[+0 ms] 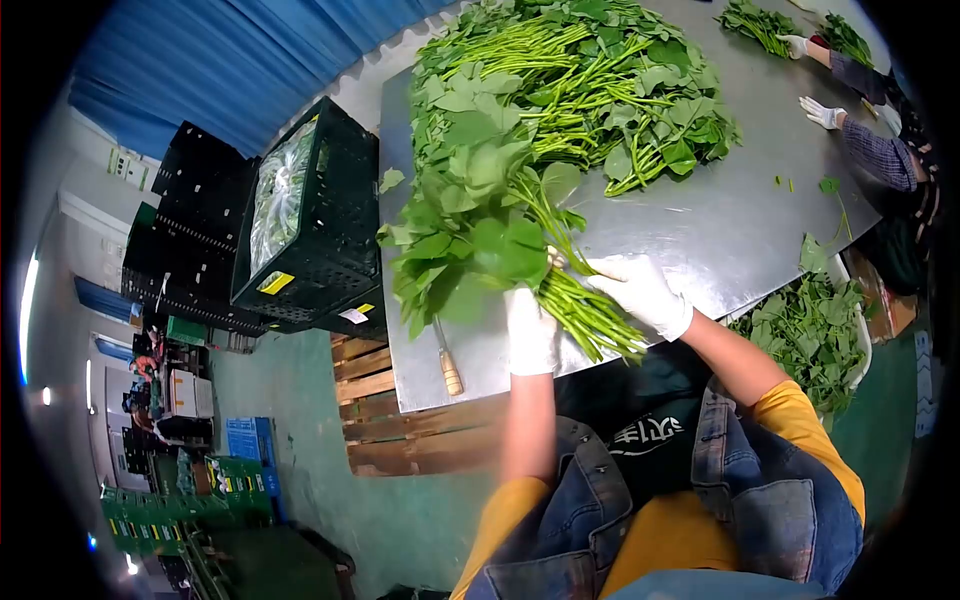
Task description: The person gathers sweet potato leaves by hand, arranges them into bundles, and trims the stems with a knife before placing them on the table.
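A bunch of leafy greens [590,315] with long green stems is held over the near edge of the metal table [700,230]. My left hand [532,330], in a white glove, is closed around the stems from the left. My right hand [640,292], also gloved in white, grips the same stems from the right, its fingertips partly hidden by them. The leaves spread up and left from my hands; the cut stem ends point down toward me. Left of my left hand, a knife with a wooden handle [451,372] lies near the table edge, its blade partly under the leaves.
A large pile of the same greens [570,90] covers the far table. At upper right a co-worker's gloved hands [822,112] are near smaller bunches [757,27]. A white bin [862,340] of leaves stands right. Dark crates [340,200] and a wooden pallet [400,430] are left.
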Motion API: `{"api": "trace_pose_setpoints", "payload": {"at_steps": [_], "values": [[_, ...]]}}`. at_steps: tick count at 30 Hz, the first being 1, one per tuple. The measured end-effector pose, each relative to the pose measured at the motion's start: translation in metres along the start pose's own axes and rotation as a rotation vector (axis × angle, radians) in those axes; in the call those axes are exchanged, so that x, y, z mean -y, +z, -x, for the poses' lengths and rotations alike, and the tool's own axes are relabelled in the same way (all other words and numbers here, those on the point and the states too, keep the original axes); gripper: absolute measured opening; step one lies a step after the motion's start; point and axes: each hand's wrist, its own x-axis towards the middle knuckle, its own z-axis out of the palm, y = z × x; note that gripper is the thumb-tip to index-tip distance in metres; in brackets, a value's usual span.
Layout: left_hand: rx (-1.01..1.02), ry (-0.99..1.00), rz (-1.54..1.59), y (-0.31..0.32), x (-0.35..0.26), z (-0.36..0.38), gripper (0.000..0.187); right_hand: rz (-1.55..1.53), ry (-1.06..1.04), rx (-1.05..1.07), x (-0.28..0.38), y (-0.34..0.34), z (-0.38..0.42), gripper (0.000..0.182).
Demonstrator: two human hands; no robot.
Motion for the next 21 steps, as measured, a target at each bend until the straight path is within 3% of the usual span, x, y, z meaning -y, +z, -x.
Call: {"api": "trace_pose_setpoints", "payload": {"at_steps": [5, 6, 13, 16, 18, 19, 20, 21], "values": [[0.107, 0.0, -0.133, -0.012, 0.014, -0.002, 0.021, 0.208, -0.128, 0.051, 0.002, 0.0, 0.0, 0.032], [0.113, 0.002, -0.14, -0.013, 0.015, -0.001, 0.021, 0.387, -0.17, 0.068, -0.002, 0.0, 0.001, 0.032], [0.147, 0.053, -0.165, -0.017, 0.014, 0.007, 0.021, 0.478, -0.213, 0.094, 0.0, 0.0, 0.0, 0.03], [0.068, 0.127, -0.13, -0.012, 0.014, 0.012, 0.022, 0.493, -0.099, 0.164, 0.002, 0.001, 0.001, 0.029], [0.069, 0.054, -0.268, -0.027, 0.024, 0.011, 0.021, 0.58, -0.116, 0.125, -0.005, 0.007, 0.004, 0.029], [0.053, 0.052, -0.336, -0.035, 0.02, 0.011, 0.02, 0.541, -0.014, 0.182, 0.007, 0.004, 0.006, 0.027], [0.082, 0.144, -0.615, -0.023, 0.005, 0.023, 0.022, 0.568, -0.045, 0.242, 0.015, 0.003, 0.002, 0.025], [0.054, 0.257, -0.901, -0.014, -0.007, 0.033, 0.024, 0.578, -0.026, 0.17, 0.008, 0.013, 0.004, 0.023]]}}
